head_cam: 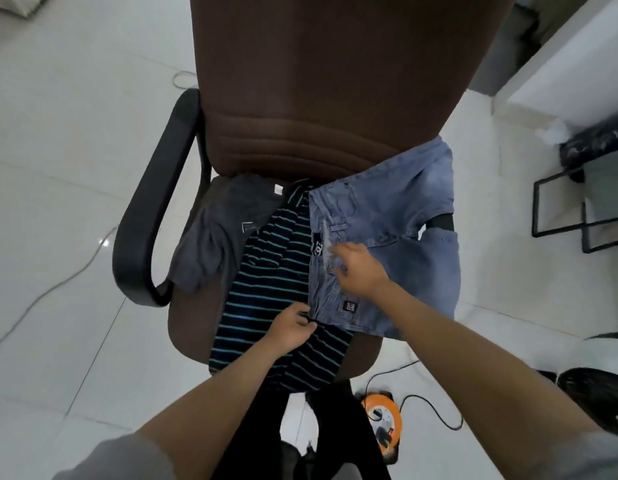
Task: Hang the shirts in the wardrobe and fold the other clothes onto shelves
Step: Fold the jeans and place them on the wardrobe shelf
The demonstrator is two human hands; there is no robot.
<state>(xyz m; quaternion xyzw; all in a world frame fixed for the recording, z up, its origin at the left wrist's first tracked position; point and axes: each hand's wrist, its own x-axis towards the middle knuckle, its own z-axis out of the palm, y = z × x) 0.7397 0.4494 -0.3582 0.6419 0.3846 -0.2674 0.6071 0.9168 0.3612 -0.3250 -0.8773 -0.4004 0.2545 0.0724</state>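
denim shorts (390, 244) on brown office chair (321, 98) seat, R side, waistband along L edge, long axis front-to-back, hem over R armrest | L hand (292, 329) pinches waistband near corner | R hand (357, 270) on waistband, blurred, grip cannot tell | striped polo shirt (269, 289) under, long axis front-to-back, collar to backrest | grey garment (214, 237) at L

You had a brown chair (321, 98) at 12 o'clock, heaped with clothes. Your left hand (292, 329) pinched the jeans (387, 244) at their near corner, over a striped shirt (266, 289). Your right hand (359, 270) lay blurred on the denim at 1 o'clock; grip unclear. A grey garment (214, 237) lay at 10 o'clock.
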